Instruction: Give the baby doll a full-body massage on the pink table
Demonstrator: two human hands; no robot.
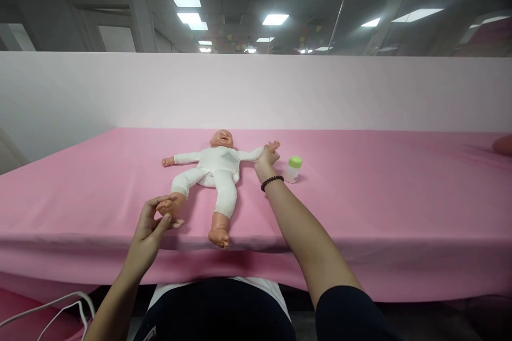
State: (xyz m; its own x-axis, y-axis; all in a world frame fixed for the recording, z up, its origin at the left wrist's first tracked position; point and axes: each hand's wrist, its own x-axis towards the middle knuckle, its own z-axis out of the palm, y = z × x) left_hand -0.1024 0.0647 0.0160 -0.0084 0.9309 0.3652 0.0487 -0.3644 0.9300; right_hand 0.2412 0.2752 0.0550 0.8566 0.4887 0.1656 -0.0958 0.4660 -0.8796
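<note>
A baby doll [219, 162] in a white cloth body lies face up on the pink-covered table [360, 186], arms stretched out sideways and legs toward me. My left hand [154, 222] is closed round the doll's foot at the left, thumb on the sole and fingers behind it. My right hand [265, 163] grips the doll's arm at the wrist on the right, and the doll's small hand shows beyond my fingers. Just right of my right hand stands a small bottle [293, 169] with a green cap, apart from it.
A white partition [256, 90] with glass above it runs behind the table. White cables [60, 303] loop at the lower left. At the far right edge, a partly visible skin-coloured object [503, 145] rests on the cloth.
</note>
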